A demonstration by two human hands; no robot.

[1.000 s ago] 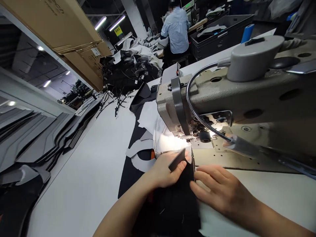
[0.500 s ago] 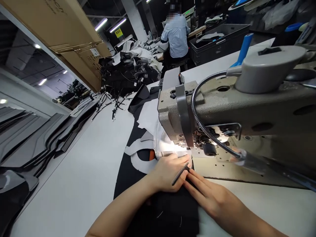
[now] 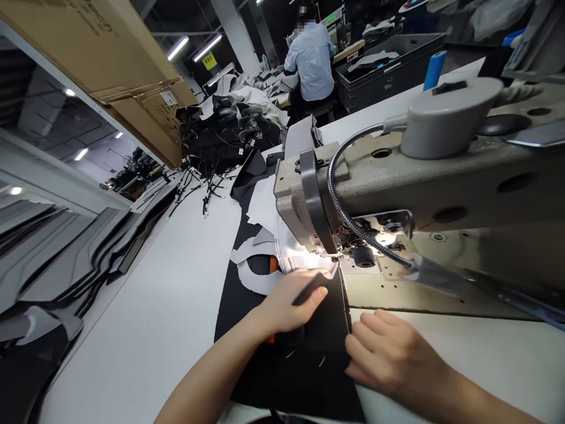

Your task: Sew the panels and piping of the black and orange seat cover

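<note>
My left hand [image 3: 293, 303] lies on the work just in front of the sewing machine's needle area, its thumb and fingers closed on a dark folded flap [image 3: 311, 288] of fabric. Under it a long black fabric panel [image 3: 300, 377] runs towards me, with a few short loose threads on it. At the panel's right edge is my right hand [image 3: 388, 350], fingers curled in around that edge; the fingertips are partly hidden. The sewing machine [image 3: 353, 182] has its lamp lighting the pale mesh-like fabric [image 3: 304, 262] by the needle. A light grey curved piece [image 3: 251, 280] lies beside my left hand.
Stacked grey and black panels [image 3: 75, 253] line the left side of the white table [image 3: 145, 306]. Black cords [image 3: 209, 188] and a heap of fabric [image 3: 247, 112] lie at the back. A cardboard box [image 3: 132, 59] stands there; beyond sits a person [image 3: 311, 62] near a grey crate [image 3: 388, 68].
My right hand has left the left hand's fingertips, moved down and right, and curled at the panel's edge. My left thumb now lies along the dark flap. The view has shifted slightly.
</note>
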